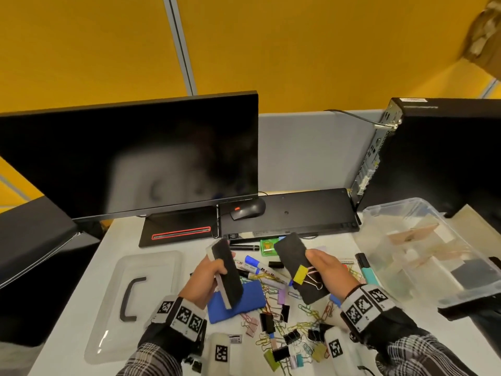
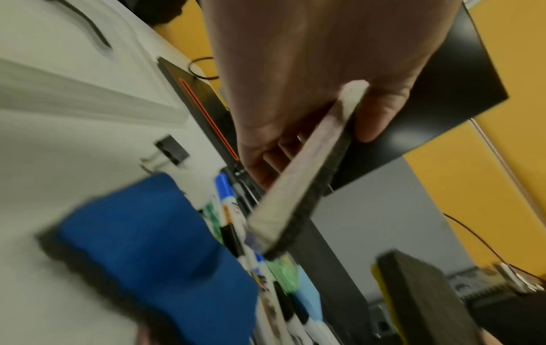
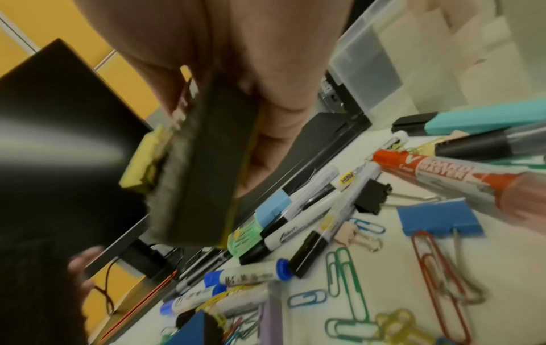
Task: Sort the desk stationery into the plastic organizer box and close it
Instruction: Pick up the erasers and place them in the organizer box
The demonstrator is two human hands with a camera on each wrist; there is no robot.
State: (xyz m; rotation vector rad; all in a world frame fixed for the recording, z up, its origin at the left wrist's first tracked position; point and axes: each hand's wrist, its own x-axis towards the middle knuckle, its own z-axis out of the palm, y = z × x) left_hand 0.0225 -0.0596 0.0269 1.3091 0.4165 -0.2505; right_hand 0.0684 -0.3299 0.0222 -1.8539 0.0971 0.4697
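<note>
My left hand (image 1: 214, 272) grips a black felt whiteboard eraser (image 1: 227, 270) with a pale backing and holds it on edge above the desk; in the left wrist view the eraser (image 2: 307, 177) is pinched between thumb and fingers. My right hand (image 1: 322, 270) grips a second black eraser (image 1: 295, 261) with a yellow binder clip (image 1: 300, 275) against it, also seen as eraser (image 3: 203, 168) and clip (image 3: 144, 161). The clear plastic organizer box (image 1: 385, 213) stands open at the right. Its lid (image 1: 151, 267) with a black handle lies at the left.
A blue eraser (image 1: 244, 302), markers (image 1: 252, 263), several binder clips (image 1: 267, 321) and paper clips (image 1: 303, 325) litter the desk below my hands. A monitor (image 1: 130, 158), mouse (image 1: 249, 208), upended keyboard (image 1: 292, 213) and PC tower (image 1: 439, 153) stand behind.
</note>
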